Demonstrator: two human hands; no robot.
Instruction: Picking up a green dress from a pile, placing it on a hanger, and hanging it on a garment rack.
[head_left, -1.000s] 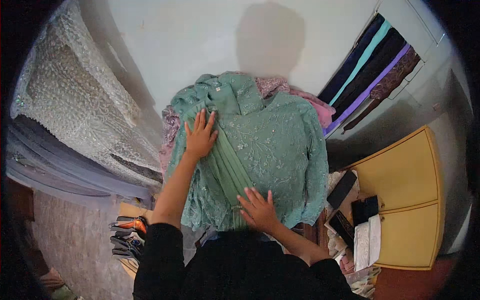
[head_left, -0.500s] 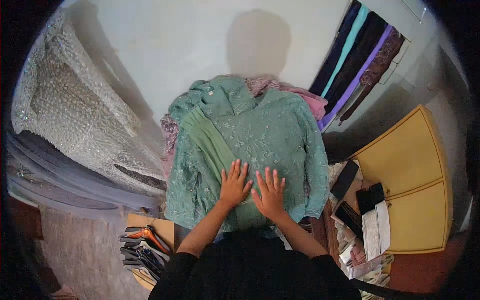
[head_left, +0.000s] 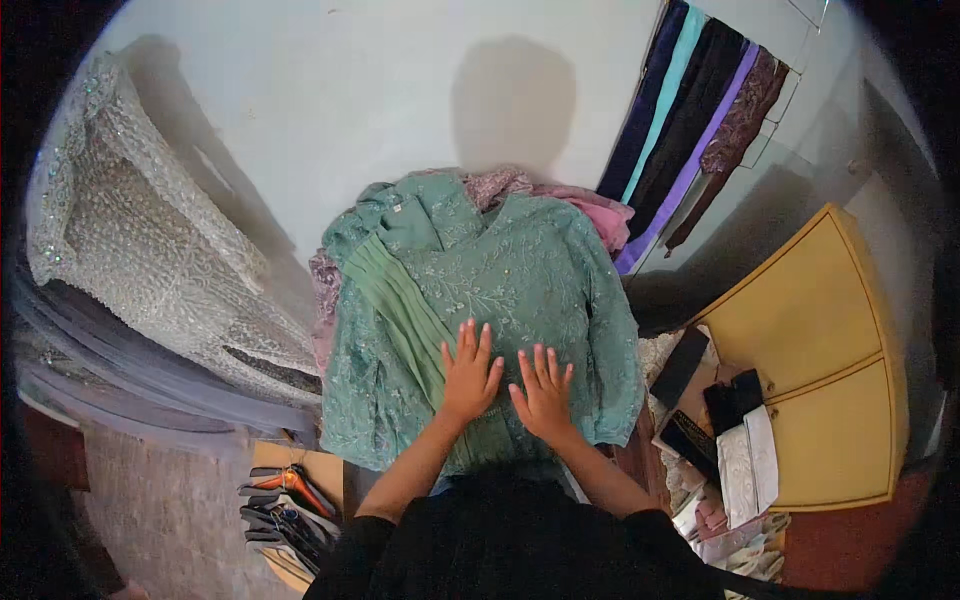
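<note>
In the head view, the green garment lies in the middle, spread over pink cloth and mauve sequined fabric that show past its edges. It is a soft teal-green cloth, covered with raised, pale embroidery of branching stems and small flowers. Its neck end is at the top, away from the person, and its lower edge is toward them; a sleeve runs down along the right side.

A pleated sash in smoother, yellower green crosses the front, its long axis slanting from the upper left down toward the lower middle, narrow folds running lengthwise. Inside the neck sits a small pale label, its writing too small to read.

The left hand is palm down over the sash and the embroidered cloth, fingers spread, holding nothing. The right hand is just beside it over the embroidered front, likewise flat, wide and without anything gripped; how firmly either presses cannot be told.

At the left hangs a white beaded gown, densely textured and glittering.
</note>
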